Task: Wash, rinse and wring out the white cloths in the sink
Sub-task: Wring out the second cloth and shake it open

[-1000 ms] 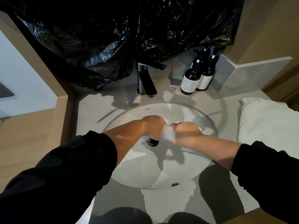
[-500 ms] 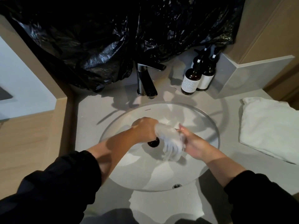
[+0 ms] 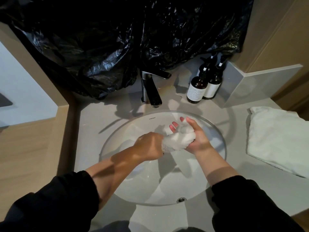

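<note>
Cloth (image 3: pixel 178 139): bunched, held over sink (image 3: pixel 150 190) centre. Left grip (image 3: pixel 147 146) clamps one end, right grip (image 3: pixel 198 139) wraps the other. Wringing advised: twist grips opposite ways, kept low, squeezing firmly.

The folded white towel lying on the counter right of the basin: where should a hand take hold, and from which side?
Probably the folded towel by its basin-side edge, approached from the left and above: it lies flat on the counter, and that edge is unobstructed and nearest the right hand. A pinch grip across all layers should lift it whole.
</note>
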A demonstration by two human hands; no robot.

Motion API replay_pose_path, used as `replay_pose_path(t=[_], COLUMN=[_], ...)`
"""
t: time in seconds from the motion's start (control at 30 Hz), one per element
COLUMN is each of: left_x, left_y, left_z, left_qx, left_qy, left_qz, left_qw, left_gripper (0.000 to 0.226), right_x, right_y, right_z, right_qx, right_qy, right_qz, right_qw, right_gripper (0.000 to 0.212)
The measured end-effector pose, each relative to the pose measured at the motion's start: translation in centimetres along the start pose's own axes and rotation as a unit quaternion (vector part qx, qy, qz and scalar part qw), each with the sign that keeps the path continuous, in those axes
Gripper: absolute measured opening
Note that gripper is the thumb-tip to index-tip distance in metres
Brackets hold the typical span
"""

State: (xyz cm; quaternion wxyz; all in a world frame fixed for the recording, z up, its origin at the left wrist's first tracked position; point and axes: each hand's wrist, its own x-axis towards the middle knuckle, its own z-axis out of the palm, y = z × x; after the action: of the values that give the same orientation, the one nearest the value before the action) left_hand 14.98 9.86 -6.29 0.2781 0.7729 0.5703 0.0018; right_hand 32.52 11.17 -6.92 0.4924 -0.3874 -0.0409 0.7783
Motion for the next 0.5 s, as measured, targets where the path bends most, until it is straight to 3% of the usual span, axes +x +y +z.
replay_pose_path(t=[0.13, 0.23, 0.3, 0.37, 0.4, 0.5], left_x=[0.2, 0.3, 0.3, 0.2, 0.2, 0.5], left_y=[-0.1, -0.1, -0.2, -0.4, -0.5, -0.2], left_z=[0.1, 0.1, 0.3, 0.6, 0.7, 0.8], left_qx=[-0.065, -0.095, -0.113, -0.119, -0.113, -0.104], left_qy=[-0.039, -0.072, -0.086, -0.086, -0.076, -0.046], left_qz=[-0.021, -0.033, -0.04, -0.063, -0.079, -0.106], left_qw=[0.997, 0.992, 0.989, 0.987, 0.988, 0.988], left_gripper=[0.012, 0.021, 0.031, 0.036, 0.033, 0.021], right_x=[0.3, 0.5, 0.5, 0.1, -0.1, -1.2], right_y=[0.1, 0.2, 0.2, -0.3, -0.5, -0.8], right_z=[0.8, 0.7, 0.8, 1.1, 1.3, 2.6], right_qx=[0.034, 0.018, -0.016, -0.168, -0.275, -0.445], right_qy=[0.04, 0.048, 0.05, 0.046, 0.044, 0.032], right_qz=[-0.007, -0.008, -0.052, -0.129, -0.161, -0.197], right_qw=[0.999, 0.999, 0.997, 0.976, 0.947, 0.873], right_gripper=[0.014, 0.009, 0.012, 0.028, 0.032, 0.021])
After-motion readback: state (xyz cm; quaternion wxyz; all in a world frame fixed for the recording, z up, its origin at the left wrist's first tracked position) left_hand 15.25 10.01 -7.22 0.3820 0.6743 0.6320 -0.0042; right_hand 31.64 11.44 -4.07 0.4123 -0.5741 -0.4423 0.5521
